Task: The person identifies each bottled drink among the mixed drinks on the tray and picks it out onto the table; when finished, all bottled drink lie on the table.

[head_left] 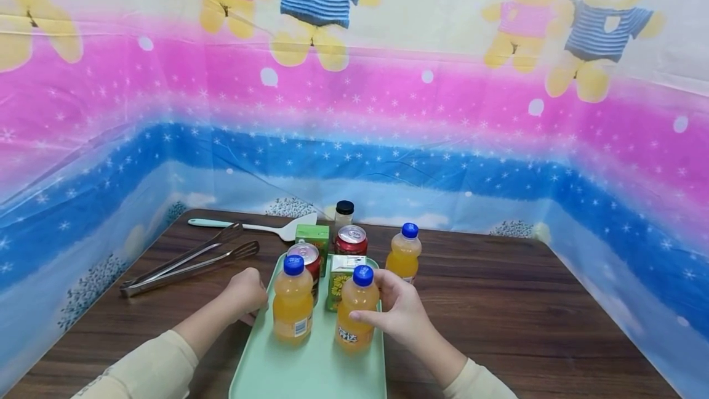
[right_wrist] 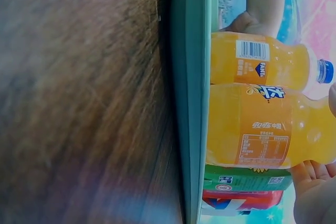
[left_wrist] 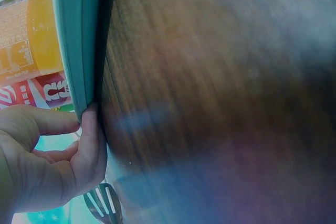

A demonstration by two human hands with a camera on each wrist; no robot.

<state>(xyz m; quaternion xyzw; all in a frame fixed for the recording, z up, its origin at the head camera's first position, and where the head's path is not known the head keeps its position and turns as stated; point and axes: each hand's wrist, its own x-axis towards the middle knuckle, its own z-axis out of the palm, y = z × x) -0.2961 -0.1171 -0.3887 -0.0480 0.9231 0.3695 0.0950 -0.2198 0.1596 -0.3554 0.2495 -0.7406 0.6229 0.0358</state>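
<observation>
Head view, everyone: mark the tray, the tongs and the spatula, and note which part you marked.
Tray [head_left: 310, 375]: head view, on its bare green surface at the near end.
Tongs [head_left: 146, 283]: head view, on the metal near the joined end.
Spatula [head_left: 296, 228]: head view, on the white blade.

left grip [head_left: 249, 289] in a pinch; right grip [head_left: 401, 313] in a wider curl
</observation>
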